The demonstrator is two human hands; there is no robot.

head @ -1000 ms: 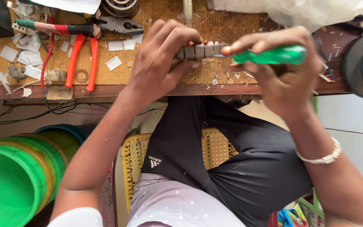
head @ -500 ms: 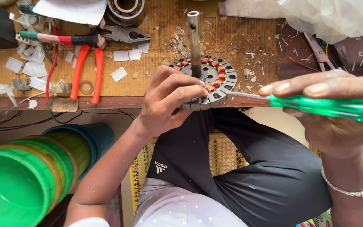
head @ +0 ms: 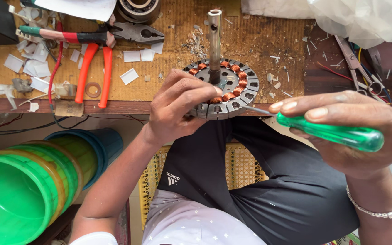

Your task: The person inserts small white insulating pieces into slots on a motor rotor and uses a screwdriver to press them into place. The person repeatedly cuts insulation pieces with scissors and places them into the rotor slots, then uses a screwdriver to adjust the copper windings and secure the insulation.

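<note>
This is a small repair workshop, the kind where electric motors get rewound. A worn wooden counter (head: 259, 41) fills the upper part of the frame, littered with metal filings and white paper scraps (head: 37, 68). Orange-handled pliers (head: 94, 68) lie at upper left, scissors (head: 357, 68) at upper right, a bearing (head: 137, 9) at the top edge. At centre stands a motor stator (head: 232, 88) with copper windings (shaft upright). Stacked plastic buckets (head: 32, 181) sit at lower left, under the counter.
</note>
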